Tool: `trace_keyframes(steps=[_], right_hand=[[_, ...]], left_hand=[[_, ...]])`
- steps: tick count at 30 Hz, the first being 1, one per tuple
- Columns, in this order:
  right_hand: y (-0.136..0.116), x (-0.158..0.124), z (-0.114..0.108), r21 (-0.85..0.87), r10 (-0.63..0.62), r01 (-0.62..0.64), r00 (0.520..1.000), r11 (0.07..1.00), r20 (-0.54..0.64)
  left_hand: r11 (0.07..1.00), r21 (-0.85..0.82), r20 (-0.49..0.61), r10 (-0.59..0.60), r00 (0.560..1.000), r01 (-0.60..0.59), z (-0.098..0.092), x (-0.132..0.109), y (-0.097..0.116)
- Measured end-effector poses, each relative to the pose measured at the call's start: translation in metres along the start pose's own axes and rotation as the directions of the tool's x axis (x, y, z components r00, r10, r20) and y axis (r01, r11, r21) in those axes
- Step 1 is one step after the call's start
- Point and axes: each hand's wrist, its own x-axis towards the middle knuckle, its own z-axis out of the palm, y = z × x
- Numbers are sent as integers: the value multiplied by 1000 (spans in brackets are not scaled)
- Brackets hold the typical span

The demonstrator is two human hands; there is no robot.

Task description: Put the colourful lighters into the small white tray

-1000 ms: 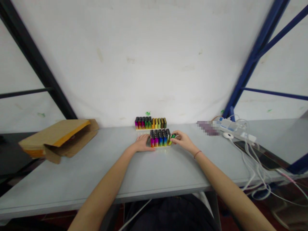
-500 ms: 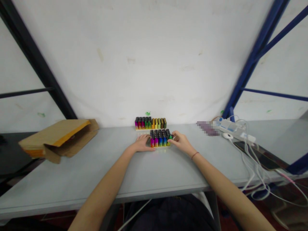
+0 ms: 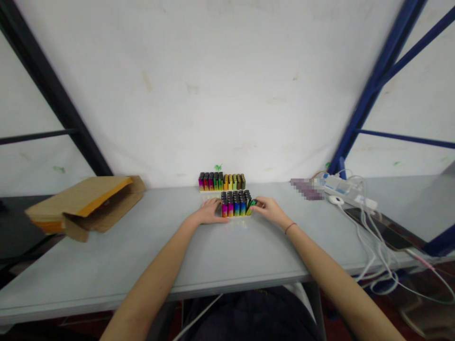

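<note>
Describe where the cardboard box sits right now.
In the head view, the cardboard box lies on the table, far left of the left hand and the lighters.

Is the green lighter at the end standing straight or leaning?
Leaning: the green lighter tilts away from the upright lighters, pinched by the right hand.

Grey tabletop point(image 3: 249, 255), one long flat slab. Left end: opened cardboard box point(image 3: 85, 203) on its side. Centre: rear block point(image 3: 222, 181) of upright lighters by the wall, front block point(image 3: 234, 203) just before it, green lighter point(image 3: 251, 205) tilted at its right end. Right end: white power strip point(image 3: 346, 188), cables point(image 3: 369, 246), dark phone point(image 3: 387, 232)
</note>
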Motion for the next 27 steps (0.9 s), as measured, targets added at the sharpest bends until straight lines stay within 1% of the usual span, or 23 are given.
trace_keyframes(steps=[4, 7, 9, 11, 15, 18, 20, 22, 25, 27], right_hand=[[0, 0, 0, -91, -12, 17, 999, 996, 49], [-4, -1, 3, -243, -6, 27, 996, 970, 89], [-8, -1, 5, -348, 15, 18, 995, 937, 94], [-12, -1, 6, -411, 29, 15, 994, 912, 101], [-10, -3, 1, -437, 65, -11, 992, 899, 109], [-4, -5, -4, -418, 88, -37, 991, 908, 103], [0, -5, -6, -403, 91, -44, 991, 914, 100], [3, -6, -6, -388, 88, -44, 991, 921, 97], [5, -5, -4, -355, 79, -39, 992, 934, 98], [7, -5, -3, -335, 79, -41, 992, 941, 100]], left_hand=[[1000, 7, 9, 2, 1000, -2, 0, 0, -1], [1000, 1, 16, 0, 1000, 0, -2, -1, 1], [1000, -3, 12, -2, 1000, 2, -3, -2, 2], [1000, -11, 9, 1, 1000, -1, -4, -2, 3], [999, -45, 15, 21, 1000, -20, -8, -1, 4], [997, -68, 36, 28, 999, -26, -15, -3, -3], [998, -65, 67, -18, 998, 22, -22, -6, -12], [992, -42, 109, -114, 987, 119, -31, -12, -24], [956, 26, 161, -291, 943, 291, -47, -24, -45], [925, 51, 167, -380, 910, 377, -57, -34, -60]])
